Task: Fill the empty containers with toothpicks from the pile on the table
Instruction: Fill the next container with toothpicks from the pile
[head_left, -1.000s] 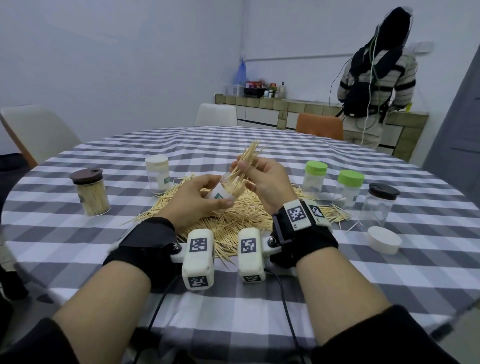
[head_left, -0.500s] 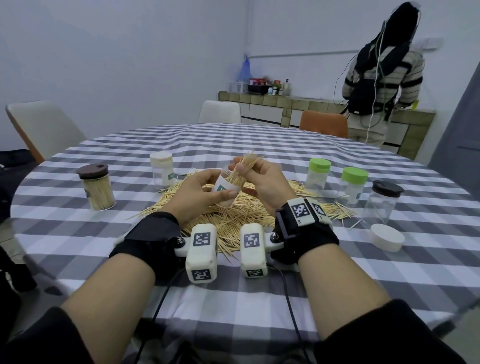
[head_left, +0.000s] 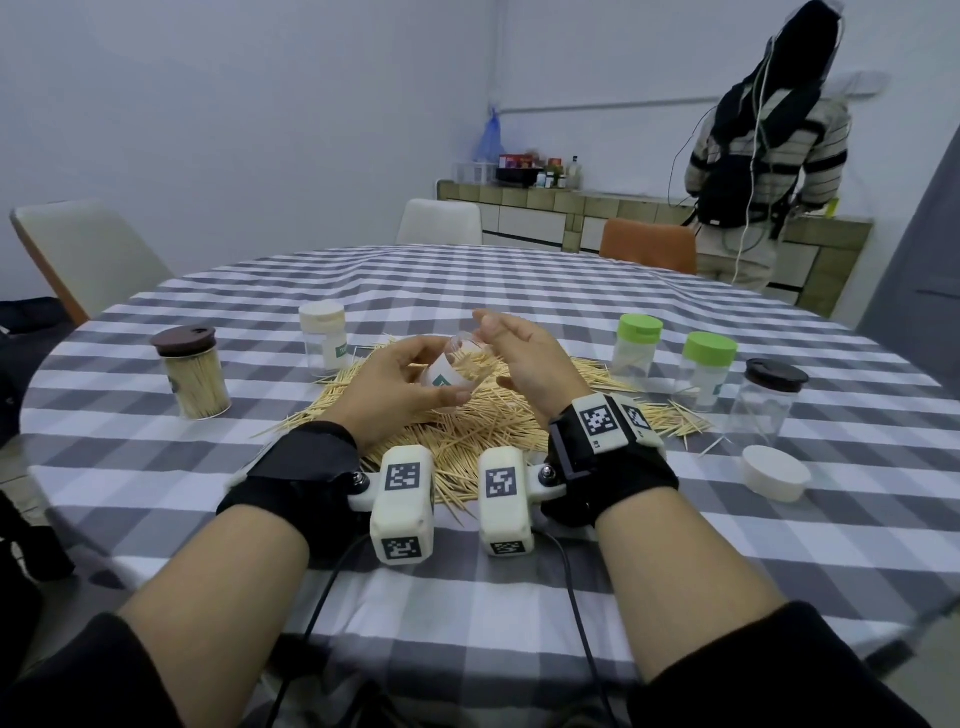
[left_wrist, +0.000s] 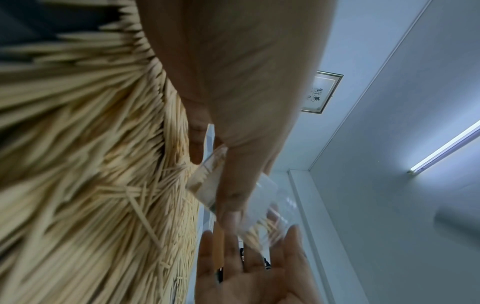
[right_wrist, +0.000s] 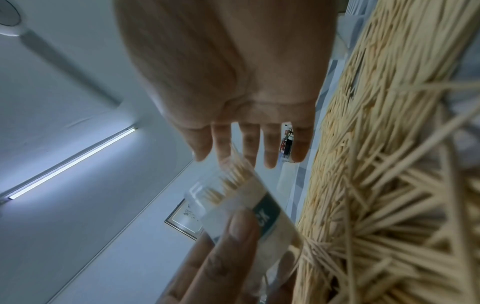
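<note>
Checked-cloth surface (head_left: 779, 545) carries the loose toothpick pile (head_left: 483, 431). Your left hand (head_left: 395, 384) grips a partly filled clear plastic container (head_left: 457, 369); your right hand (head_left: 524, 358) is flat-fingered, empty. One brown-lidded jar (head_left: 195, 376) looks full; several remain empty.

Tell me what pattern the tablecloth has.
Grey and white checks on the tablecloth, clearest in the head view.

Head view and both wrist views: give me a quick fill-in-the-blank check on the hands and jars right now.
1. The left hand grips a clear jar that already holds some ____.
2. The right hand, by the jar's mouth, has its fingers ____.
3. The two jars right of the pile have ____ lids.
4. The loose white lid lies on the ____.

Missing words: toothpicks; open; green; table
</note>
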